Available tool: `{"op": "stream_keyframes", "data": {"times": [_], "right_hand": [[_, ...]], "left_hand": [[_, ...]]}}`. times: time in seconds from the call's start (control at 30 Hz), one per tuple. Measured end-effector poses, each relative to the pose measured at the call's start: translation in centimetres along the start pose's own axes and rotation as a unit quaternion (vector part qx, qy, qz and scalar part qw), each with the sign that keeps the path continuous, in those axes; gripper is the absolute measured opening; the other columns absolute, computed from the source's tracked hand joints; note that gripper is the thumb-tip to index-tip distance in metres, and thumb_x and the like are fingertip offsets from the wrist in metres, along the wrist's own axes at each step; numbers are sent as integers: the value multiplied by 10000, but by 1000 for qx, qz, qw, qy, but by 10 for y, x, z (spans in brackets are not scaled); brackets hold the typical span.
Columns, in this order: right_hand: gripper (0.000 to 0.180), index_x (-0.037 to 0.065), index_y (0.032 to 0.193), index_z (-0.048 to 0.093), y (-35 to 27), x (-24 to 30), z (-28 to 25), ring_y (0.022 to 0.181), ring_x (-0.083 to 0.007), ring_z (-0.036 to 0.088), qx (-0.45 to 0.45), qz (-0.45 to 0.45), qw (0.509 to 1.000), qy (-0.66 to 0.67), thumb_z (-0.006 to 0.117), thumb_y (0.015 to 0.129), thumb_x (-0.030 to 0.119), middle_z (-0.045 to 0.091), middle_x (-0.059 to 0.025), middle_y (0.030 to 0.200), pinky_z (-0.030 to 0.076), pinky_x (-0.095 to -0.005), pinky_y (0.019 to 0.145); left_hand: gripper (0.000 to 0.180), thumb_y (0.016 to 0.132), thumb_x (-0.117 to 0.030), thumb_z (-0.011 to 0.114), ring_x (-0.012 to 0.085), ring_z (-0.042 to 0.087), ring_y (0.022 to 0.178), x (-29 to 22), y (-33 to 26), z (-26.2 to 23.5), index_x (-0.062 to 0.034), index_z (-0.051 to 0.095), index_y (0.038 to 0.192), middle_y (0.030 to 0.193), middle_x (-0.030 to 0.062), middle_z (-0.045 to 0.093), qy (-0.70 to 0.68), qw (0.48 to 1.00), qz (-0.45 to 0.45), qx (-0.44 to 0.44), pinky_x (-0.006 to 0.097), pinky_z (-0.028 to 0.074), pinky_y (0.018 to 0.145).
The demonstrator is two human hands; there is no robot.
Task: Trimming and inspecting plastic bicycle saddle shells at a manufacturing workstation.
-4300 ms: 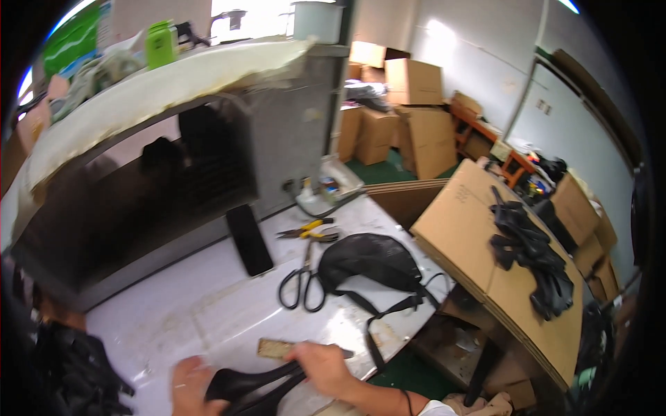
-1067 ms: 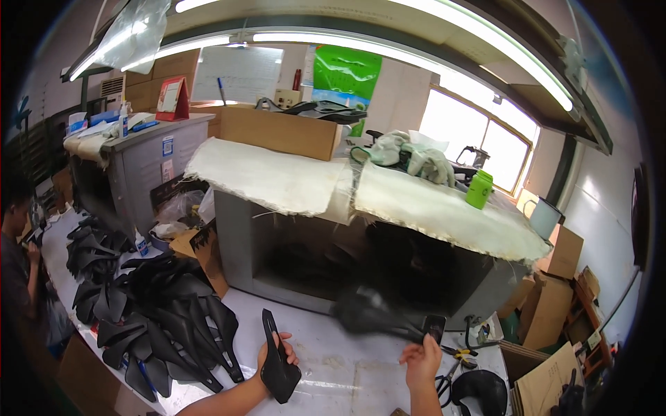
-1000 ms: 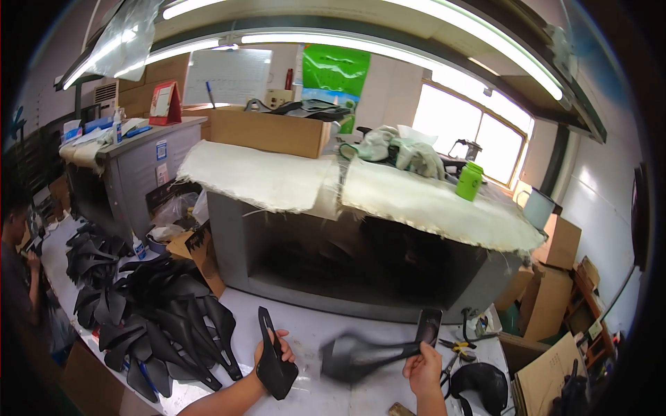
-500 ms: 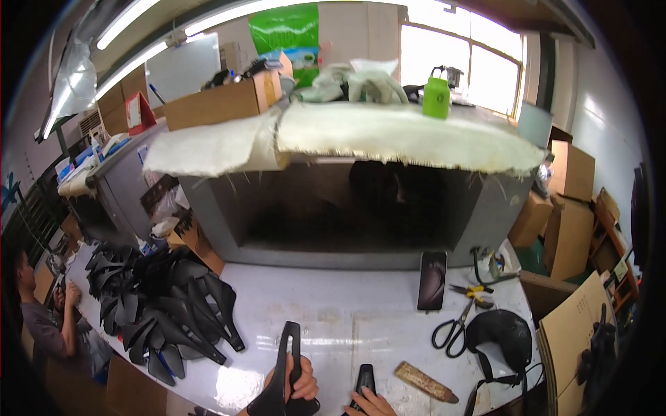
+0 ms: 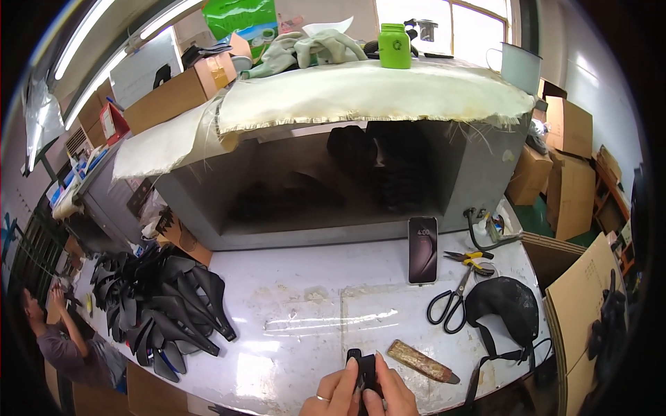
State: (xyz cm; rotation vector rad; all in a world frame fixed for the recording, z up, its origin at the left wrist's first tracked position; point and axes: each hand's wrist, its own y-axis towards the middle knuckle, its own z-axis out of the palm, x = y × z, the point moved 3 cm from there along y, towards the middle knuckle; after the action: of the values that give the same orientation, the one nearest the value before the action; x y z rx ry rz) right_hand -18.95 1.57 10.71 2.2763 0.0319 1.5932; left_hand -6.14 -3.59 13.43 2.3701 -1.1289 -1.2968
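At the front edge of the table, my left hand (image 5: 334, 394) and my right hand (image 5: 393, 395) are close together, fingers closed on a narrow black piece (image 5: 365, 371) between them. Its rounded tip pokes out past the left fingertips, and its lower part is hidden by the hands. I cannot tell whether it is one part or two laid together. A ring shows on my left hand. Just right of the hands lies a worn, brownish flat block (image 5: 422, 360) with a dark tip. To the left is a heap of black bicycle saddle shells (image 5: 173, 298).
A phone (image 5: 423, 251) stands at the back of the table. Black scissors (image 5: 451, 301), yellow-handled pliers (image 5: 473, 259) and a black strapped pouch-like thing (image 5: 504, 305) lie right. A grey open-fronted box (image 5: 298, 239) stands behind. A co-worker (image 5: 80, 350) sits far left.
My left hand no longer holds up the slotted black saddle shell and has moved right, beside my right hand. Both now grip the narrow black piece. The view has tilted down.
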Motion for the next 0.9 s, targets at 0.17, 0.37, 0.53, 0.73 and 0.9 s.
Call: {"op": "stream_keyframes", "data": {"times": [0.17, 0.37, 0.53, 0.73, 0.9], "right_hand": [[515, -96, 1512, 370, -3, -4, 0, 976, -443, 644, 34, -46, 998, -14, 498, 1065, 125, 595, -303, 1177, 531, -436, 818], [520, -80, 1513, 388, -6, 2, 2, 792, -407, 631, 46, -56, 996, -44, 530, 1051, 111, 608, -279, 1058, 521, -435, 660], [498, -58, 1492, 425, -3, -4, -7, 746, -383, 646, 11, -51, 996, -68, 554, 1044, 116, 630, -267, 1018, 531, -428, 646], [300, -55, 1219, 553, 4, -9, -10, 658, -340, 674, 39, 14, 997, -68, 628, 991, 126, 663, -215, 906, 540, -398, 578], [247, -49, 1132, 596, 11, -9, -14, 569, -297, 657, 37, -29, 989, -138, 655, 937, 91, 648, -164, 732, 522, -377, 511]], "left_hand": [[554, 1009, -35, 546, 430, 617, 727, 13, 7, -1, 65, 370, 1525, 990, 267, 607, -41, 999, -18, 8, 422, 502, 622], [503, 983, -37, 588, 400, 669, 738, 31, -2, 3, 39, 466, 1464, 963, 267, 650, 27, 995, -70, 68, 427, 542, 635], [506, 971, -47, 630, 285, 666, 692, 31, -1, -3, 41, 488, 1449, 934, 209, 669, -153, 983, -101, 25, 355, 524, 622], [525, 973, -51, 637, 313, 726, 789, 20, -9, -9, 70, 476, 1458, 1015, 234, 706, -153, 979, -62, 118, 339, 559, 682], [552, 951, -52, 661, 404, 719, 794, 23, -22, -3, 123, 462, 1436, 1042, 264, 701, -97, 991, 5, 96, 416, 578, 681]]}}
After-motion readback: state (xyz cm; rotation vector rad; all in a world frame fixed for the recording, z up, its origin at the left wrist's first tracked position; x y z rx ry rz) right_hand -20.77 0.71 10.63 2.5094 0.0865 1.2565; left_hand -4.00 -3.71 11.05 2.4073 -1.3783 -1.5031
